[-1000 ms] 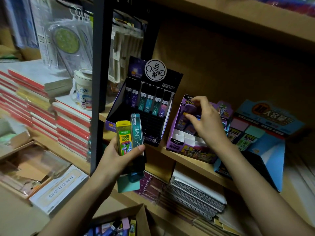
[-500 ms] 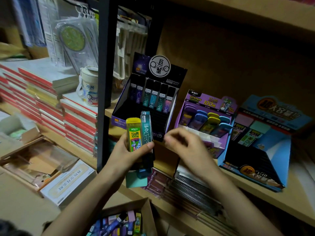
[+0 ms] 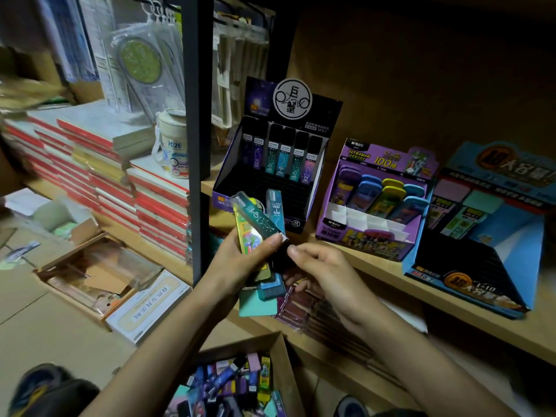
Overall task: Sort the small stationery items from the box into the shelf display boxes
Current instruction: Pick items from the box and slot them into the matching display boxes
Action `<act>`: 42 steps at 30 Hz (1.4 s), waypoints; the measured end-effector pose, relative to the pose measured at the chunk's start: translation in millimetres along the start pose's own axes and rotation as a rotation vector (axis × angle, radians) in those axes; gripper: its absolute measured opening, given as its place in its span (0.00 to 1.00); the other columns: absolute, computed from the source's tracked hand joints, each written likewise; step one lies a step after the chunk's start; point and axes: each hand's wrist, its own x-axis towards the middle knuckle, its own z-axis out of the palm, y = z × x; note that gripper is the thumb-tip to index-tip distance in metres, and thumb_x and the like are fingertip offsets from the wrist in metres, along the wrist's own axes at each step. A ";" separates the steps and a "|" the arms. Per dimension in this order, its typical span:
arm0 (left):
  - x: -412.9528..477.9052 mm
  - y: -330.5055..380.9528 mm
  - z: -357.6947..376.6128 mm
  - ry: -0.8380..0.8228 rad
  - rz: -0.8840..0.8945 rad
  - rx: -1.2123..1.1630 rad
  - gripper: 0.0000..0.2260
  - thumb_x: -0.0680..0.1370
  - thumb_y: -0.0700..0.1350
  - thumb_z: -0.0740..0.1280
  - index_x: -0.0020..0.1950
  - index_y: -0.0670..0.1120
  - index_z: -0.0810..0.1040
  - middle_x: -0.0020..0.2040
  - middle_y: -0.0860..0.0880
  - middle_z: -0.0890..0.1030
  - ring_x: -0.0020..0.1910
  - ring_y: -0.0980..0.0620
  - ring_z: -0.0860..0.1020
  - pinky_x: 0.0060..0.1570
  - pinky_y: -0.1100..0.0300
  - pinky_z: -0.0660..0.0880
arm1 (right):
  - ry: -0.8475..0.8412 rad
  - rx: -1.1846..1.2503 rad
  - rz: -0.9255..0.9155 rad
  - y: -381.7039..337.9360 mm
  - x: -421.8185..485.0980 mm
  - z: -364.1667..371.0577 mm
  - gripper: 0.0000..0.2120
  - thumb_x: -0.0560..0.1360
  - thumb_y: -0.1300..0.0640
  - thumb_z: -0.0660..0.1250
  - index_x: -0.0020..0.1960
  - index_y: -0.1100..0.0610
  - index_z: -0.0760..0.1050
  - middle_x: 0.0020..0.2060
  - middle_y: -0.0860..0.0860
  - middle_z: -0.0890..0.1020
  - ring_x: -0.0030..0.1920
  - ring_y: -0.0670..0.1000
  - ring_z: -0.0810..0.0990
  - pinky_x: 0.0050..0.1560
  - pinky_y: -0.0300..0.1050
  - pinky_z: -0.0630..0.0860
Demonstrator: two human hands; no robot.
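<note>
My left hand (image 3: 240,266) grips a fanned bunch of small lead cases (image 3: 258,224), teal, yellow and dark ones. My right hand (image 3: 325,275) is right beside it, thumb and forefinger pinched at the black end of one case in the bunch. On the shelf stand three display boxes: a black one (image 3: 323,182) with a row of dark and teal cases, a purple one (image 3: 364,242) with blue, yellow and purple cases, and a blue one (image 3: 481,266). A cardboard box (image 3: 282,368) of mixed small items lies below my arms.
A black metal upright (image 3: 197,145) divides the shelving just left of the black display. Stacks of red-edged notebooks (image 3: 120,182) and a white cup (image 3: 173,142) sit to the left. Open cartons (image 3: 99,275) lie on the floor. Spiral notebooks (image 3: 316,314) fill the lower shelf.
My right hand left the purple display and came down to the bunch in my left hand, where it now pinches one case. The left hand tilted the bunch.
</note>
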 end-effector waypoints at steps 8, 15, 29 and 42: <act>3.9 -0.8 -3.2 -0.062 -0.019 0.010 0.21 0.63 0.43 0.74 0.54 0.45 0.74 0.40 0.51 0.85 0.38 0.54 0.84 0.34 0.66 0.78 | 0.006 0.149 0.037 -1.7 -1.8 -10.1 0.11 0.79 0.55 0.60 0.49 0.59 0.79 0.33 0.51 0.82 0.34 0.46 0.80 0.33 0.34 0.73; 9.0 -10.2 -4.6 0.013 -0.042 0.040 0.20 0.63 0.46 0.73 0.53 0.49 0.72 0.39 0.53 0.85 0.38 0.54 0.84 0.32 0.65 0.78 | 0.275 -0.135 -0.267 -7.1 2.2 -30.1 0.08 0.77 0.60 0.64 0.46 0.48 0.77 0.35 0.47 0.82 0.36 0.43 0.80 0.38 0.35 0.74; 14.4 -18.6 6.3 0.038 -0.034 0.044 0.20 0.63 0.47 0.73 0.52 0.51 0.72 0.39 0.54 0.84 0.38 0.54 0.84 0.29 0.65 0.77 | 0.646 -0.368 -0.470 -39.2 -17.9 -141.2 0.09 0.75 0.60 0.67 0.42 0.46 0.78 0.33 0.40 0.82 0.36 0.38 0.80 0.37 0.28 0.73; 17.2 -11.7 10.7 0.037 0.010 0.061 0.17 0.64 0.47 0.72 0.51 0.50 0.74 0.41 0.54 0.85 0.38 0.54 0.84 0.30 0.65 0.77 | 0.596 -0.264 -0.494 -70.8 -11.4 -148.2 0.06 0.77 0.61 0.64 0.45 0.52 0.78 0.38 0.47 0.80 0.38 0.40 0.80 0.36 0.33 0.76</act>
